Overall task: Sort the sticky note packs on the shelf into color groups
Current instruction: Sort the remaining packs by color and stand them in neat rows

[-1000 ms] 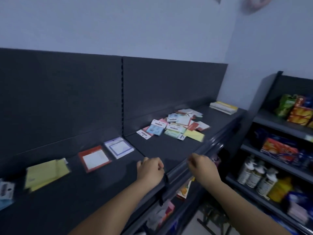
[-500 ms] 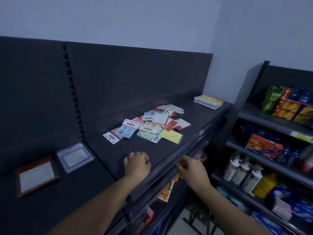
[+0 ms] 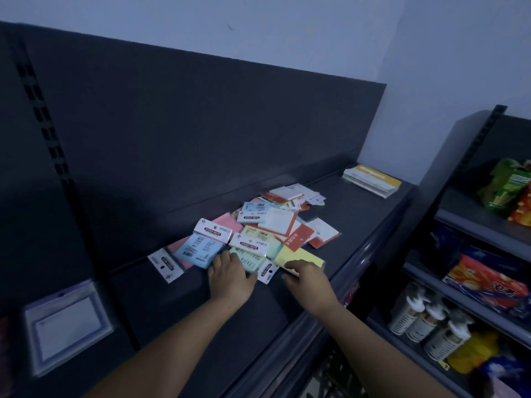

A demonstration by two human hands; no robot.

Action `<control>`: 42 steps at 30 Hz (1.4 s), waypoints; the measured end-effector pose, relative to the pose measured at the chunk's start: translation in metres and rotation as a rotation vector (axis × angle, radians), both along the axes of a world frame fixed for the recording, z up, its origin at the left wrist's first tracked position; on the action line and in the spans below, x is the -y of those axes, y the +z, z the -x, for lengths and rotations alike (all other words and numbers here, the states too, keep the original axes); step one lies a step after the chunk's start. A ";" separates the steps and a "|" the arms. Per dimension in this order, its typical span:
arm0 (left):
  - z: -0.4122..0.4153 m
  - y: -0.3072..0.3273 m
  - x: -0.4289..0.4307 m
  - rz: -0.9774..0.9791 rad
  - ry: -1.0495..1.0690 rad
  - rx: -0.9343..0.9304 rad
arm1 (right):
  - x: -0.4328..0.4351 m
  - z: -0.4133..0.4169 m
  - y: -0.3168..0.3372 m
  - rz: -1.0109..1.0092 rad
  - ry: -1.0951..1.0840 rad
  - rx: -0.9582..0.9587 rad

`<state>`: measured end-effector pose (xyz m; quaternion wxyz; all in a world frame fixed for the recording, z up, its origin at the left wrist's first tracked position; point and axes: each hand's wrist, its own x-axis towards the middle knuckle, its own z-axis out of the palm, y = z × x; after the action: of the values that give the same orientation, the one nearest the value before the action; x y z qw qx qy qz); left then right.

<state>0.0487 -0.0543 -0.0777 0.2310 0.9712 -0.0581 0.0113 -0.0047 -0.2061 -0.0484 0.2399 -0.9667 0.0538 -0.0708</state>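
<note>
Dark grey metal shelf [image 3: 359, 225] runs across the middle of the frame, with the sticky note packs [image 3: 275, 222] heaped in a loose mixed pile at its centre. The left hand [image 3: 230, 280] lies at the pile's near edge, fingers fairly straight, tips resting on a green pack [image 3: 250, 261] and touching a blue pack [image 3: 198, 249] to its left. Just right of it, the right hand [image 3: 310, 280] covers the near corner of a yellow pack [image 3: 298, 255]; thumb and forefinger seem to pinch that corner, though blur softens it. A purple-bordered pack [image 3: 67, 326] lies apart at lower left.
</note>
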 end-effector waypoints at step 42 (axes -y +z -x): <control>-0.012 0.034 -0.008 0.805 0.385 -0.301 | 0.025 -0.118 0.014 -0.157 0.411 0.087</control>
<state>0.0607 -0.0468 -0.0436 0.5889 0.7882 0.1662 -0.0655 0.1131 -0.2306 -0.0341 0.3260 -0.9317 -0.1492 -0.0577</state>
